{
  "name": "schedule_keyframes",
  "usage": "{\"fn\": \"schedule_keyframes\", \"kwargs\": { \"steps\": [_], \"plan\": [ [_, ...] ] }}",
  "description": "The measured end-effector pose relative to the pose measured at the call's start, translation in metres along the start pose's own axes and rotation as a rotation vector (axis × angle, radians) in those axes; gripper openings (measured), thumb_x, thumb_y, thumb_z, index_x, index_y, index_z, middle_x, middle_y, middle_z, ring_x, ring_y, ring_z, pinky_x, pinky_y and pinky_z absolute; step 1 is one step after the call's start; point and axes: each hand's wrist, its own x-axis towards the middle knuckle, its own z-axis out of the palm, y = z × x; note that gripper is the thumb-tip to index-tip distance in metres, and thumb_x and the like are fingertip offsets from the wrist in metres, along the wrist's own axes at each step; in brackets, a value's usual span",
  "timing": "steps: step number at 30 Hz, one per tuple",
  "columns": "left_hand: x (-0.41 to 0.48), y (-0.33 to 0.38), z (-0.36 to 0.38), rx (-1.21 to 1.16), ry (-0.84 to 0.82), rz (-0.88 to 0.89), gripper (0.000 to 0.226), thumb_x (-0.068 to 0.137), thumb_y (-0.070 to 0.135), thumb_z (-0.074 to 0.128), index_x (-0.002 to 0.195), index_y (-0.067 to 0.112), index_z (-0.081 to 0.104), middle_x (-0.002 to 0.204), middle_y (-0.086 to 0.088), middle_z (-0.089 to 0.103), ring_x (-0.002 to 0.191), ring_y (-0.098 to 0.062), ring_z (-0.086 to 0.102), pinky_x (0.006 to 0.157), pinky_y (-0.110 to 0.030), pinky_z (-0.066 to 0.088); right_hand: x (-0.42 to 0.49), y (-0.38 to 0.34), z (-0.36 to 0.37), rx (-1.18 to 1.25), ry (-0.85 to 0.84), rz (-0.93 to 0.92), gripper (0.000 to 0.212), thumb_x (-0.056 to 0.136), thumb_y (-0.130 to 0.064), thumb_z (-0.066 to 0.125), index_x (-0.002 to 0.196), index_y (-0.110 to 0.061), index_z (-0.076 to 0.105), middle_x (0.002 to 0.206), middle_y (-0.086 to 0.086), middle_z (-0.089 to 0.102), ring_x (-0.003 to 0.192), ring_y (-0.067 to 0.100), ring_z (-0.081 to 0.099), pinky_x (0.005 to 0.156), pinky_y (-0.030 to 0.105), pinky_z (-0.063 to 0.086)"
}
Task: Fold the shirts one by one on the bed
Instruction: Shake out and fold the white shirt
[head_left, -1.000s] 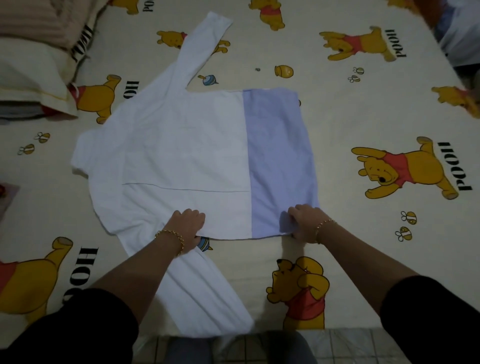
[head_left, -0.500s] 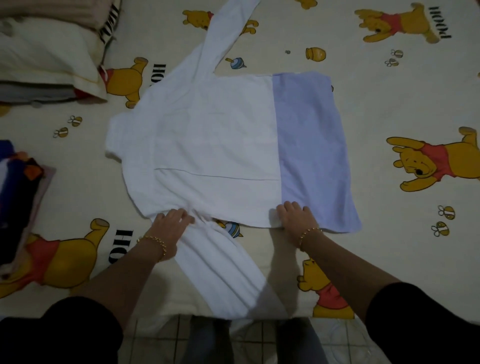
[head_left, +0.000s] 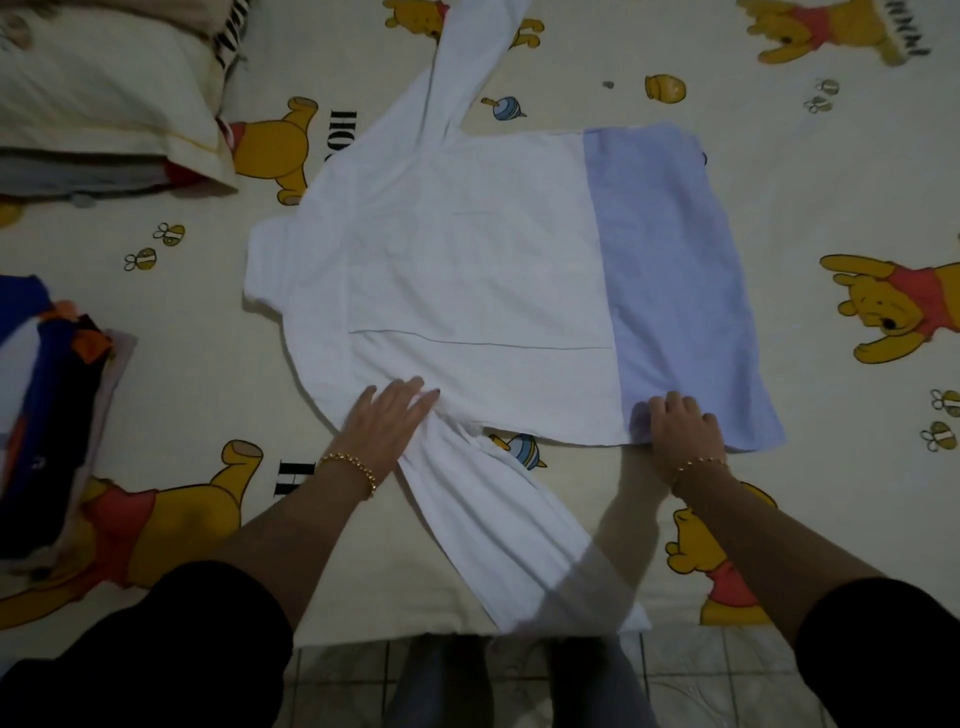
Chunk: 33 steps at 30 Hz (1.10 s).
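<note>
Head view: a white shirt (head_left: 467, 270) lies spread flat in the middle of the bed (head_left: 779, 156), with its collar end to the left and its blue band (head_left: 675, 286) to the right.
Left hand (head_left: 387, 421): flat, fingers straight, pressing the cloth where the near sleeve (head_left: 509, 535) joins the body.
Right hand (head_left: 680, 426): fingers curled over the shirt's near edge at the seam between white and blue; a little cloth is bunched beside them, so it seems to pinch that edge.
Sleeves: both are unfolded. The near sleeve runs toward the person and hangs over the bed's edge. The far sleeve (head_left: 467, 57) points away, out of the top of the view.
Done so far: the shirt is laid out and looks mostly smooth. No fold shows in the body yet.
Left on this shirt: by my judgement nearly all of it, meaning sleeves brought in, sides turned over, then the length doubled.
Left of the task: a pile (head_left: 47, 415) of dark clothes sits at the left edge, well apart from the shirt. I cannot tell whether it is folded work or shirts waiting.
Other: a pillow (head_left: 104, 104) lies at the far left corner.
</note>
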Motion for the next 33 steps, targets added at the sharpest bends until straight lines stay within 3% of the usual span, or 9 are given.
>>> {"fn": "schedule_keyframes", "kwargs": {
  "steps": [2, 4, 8, 11, 14, 18, 22, 26, 33],
  "plan": [
    [0.004, 0.0, -0.002, -0.027, 0.002, -0.036, 0.085, 0.062, -0.003, 0.078, 0.138, 0.01, 0.044, 0.139, -0.012, 0.049, 0.122, -0.027, 0.053, 0.094, -0.044, 0.048, 0.001, 0.009, 0.001, -0.005, -0.001, 0.026, 0.026, 0.095, -0.016, 0.043, 0.121, -0.015, 0.044, 0.12, 0.008, 0.048, 0.11, 0.026, 0.048, 0.089, 0.037, 0.043],
    [0.001, -0.002, 0.002, -0.021, -0.063, -0.037, 0.073, 0.085, -0.006, 0.058, 0.148, 0.01, 0.025, 0.155, -0.01, 0.025, 0.139, -0.026, 0.031, 0.109, -0.042, 0.032, 0.003, 0.018, 0.0, -0.015, -0.021, 0.012, 0.026, 0.096, -0.016, 0.041, 0.122, -0.015, 0.046, 0.119, 0.008, 0.05, 0.111, 0.027, 0.048, 0.09, 0.038, 0.042],
    [-0.019, -0.013, 0.003, -0.128, -0.24, -0.023, 0.054, 0.102, 0.004, 0.027, 0.15, 0.016, 0.006, 0.159, -0.003, 0.003, 0.146, -0.02, 0.012, 0.116, -0.031, 0.01, 0.001, 0.027, -0.009, 0.033, -0.121, -0.034, 0.027, 0.098, -0.014, 0.039, 0.123, -0.013, 0.049, 0.12, 0.01, 0.052, 0.113, 0.028, 0.05, 0.089, 0.038, 0.043],
    [-0.039, -0.015, 0.001, -0.362, -0.278, -0.097, 0.05, 0.102, 0.014, 0.039, 0.147, 0.02, 0.018, 0.155, -0.004, 0.024, 0.141, -0.02, 0.028, 0.114, -0.026, 0.016, -0.013, 0.03, -0.012, 0.046, -0.264, -0.098, 0.034, 0.094, -0.016, 0.048, 0.128, -0.015, 0.05, 0.128, 0.009, 0.051, 0.12, 0.027, 0.048, 0.094, 0.037, 0.044],
    [-0.051, -0.011, -0.014, -0.506, -0.251, -0.163, 0.042, 0.095, 0.021, 0.053, 0.136, 0.016, 0.046, 0.139, -0.007, 0.05, 0.127, -0.023, 0.048, 0.107, -0.025, 0.03, -0.029, 0.036, -0.011, 0.05, -0.328, -0.135, 0.038, 0.091, -0.016, 0.052, 0.129, -0.016, 0.048, 0.129, 0.008, 0.048, 0.122, 0.026, 0.045, 0.095, 0.037, 0.044],
    [-0.041, -0.006, -0.04, -0.732, -0.104, -0.293, 0.051, 0.07, 0.025, 0.039, 0.104, 0.006, 0.072, 0.11, -0.016, 0.068, 0.103, -0.03, 0.063, 0.087, -0.024, 0.043, -0.023, 0.045, -0.022, 0.055, -0.245, -0.148, 0.031, 0.097, -0.021, 0.045, 0.126, -0.011, 0.046, 0.123, 0.011, 0.047, 0.117, 0.028, 0.047, 0.092, 0.038, 0.046],
    [-0.004, -0.018, -0.056, -0.869, 0.047, -0.52, 0.046, 0.061, 0.02, 0.038, 0.087, 0.007, 0.074, 0.098, -0.015, 0.071, 0.094, -0.029, 0.063, 0.08, -0.029, 0.047, 0.015, 0.051, -0.049, 0.029, -0.114, -0.114, 0.032, 0.094, -0.016, 0.048, 0.126, -0.01, 0.046, 0.123, 0.012, 0.046, 0.116, 0.03, 0.047, 0.088, 0.04, 0.045],
    [0.042, -0.037, -0.068, -0.776, 0.075, -0.562, 0.043, 0.055, 0.018, 0.035, 0.079, 0.014, 0.071, 0.094, -0.016, 0.071, 0.09, -0.032, 0.063, 0.075, -0.031, 0.047, 0.061, 0.051, -0.071, 0.0, -0.048, -0.078, 0.028, 0.097, -0.013, 0.041, 0.125, -0.008, 0.046, 0.125, 0.014, 0.045, 0.118, 0.032, 0.046, 0.091, 0.042, 0.043],
    [0.11, -0.072, -0.078, -0.778, 0.253, -0.696, 0.035, 0.064, 0.009, 0.037, 0.078, 0.012, 0.068, 0.094, -0.018, 0.068, 0.09, -0.036, 0.061, 0.077, -0.034, 0.048, 0.124, 0.051, -0.089, -0.084, 0.174, -0.027, 0.038, 0.086, -0.007, 0.058, 0.121, -0.013, 0.047, 0.122, 0.012, 0.05, 0.116, 0.031, 0.047, 0.098, 0.047, 0.034]
  ]
}}
